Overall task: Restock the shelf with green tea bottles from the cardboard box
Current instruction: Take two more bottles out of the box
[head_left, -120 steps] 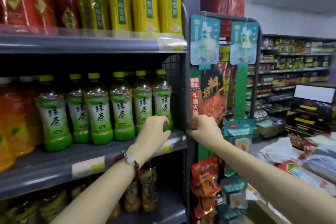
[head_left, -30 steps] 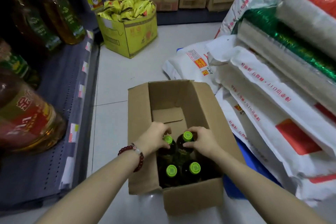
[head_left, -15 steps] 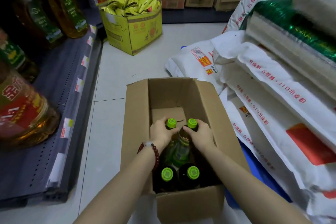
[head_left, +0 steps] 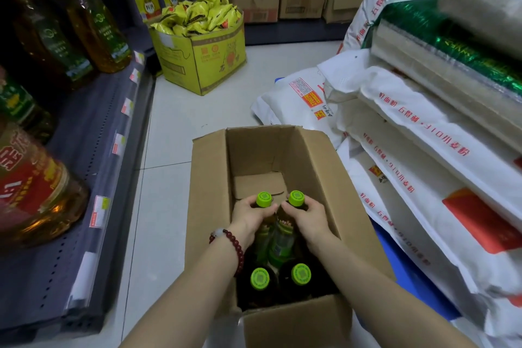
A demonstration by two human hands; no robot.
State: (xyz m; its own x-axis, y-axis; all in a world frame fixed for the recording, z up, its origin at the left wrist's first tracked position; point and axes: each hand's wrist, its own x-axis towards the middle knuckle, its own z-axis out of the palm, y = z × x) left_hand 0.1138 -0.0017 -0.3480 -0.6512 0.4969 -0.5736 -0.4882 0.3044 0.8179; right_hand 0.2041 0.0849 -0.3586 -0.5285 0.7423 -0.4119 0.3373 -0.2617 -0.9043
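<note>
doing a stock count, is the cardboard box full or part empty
Part empty. Four green caps show: two bottles stand at the near end, two more are gripped; the far half of the cardboard box shows bare floor.

Both arms reach forward and down, left hand (head_left: 252, 216) and right hand (head_left: 307, 217) curled in a grip.

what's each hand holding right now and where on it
The left hand grips one green tea bottle by its neck, just under the cap. The right hand grips a second bottle the same way, inside the cardboard box.
</note>
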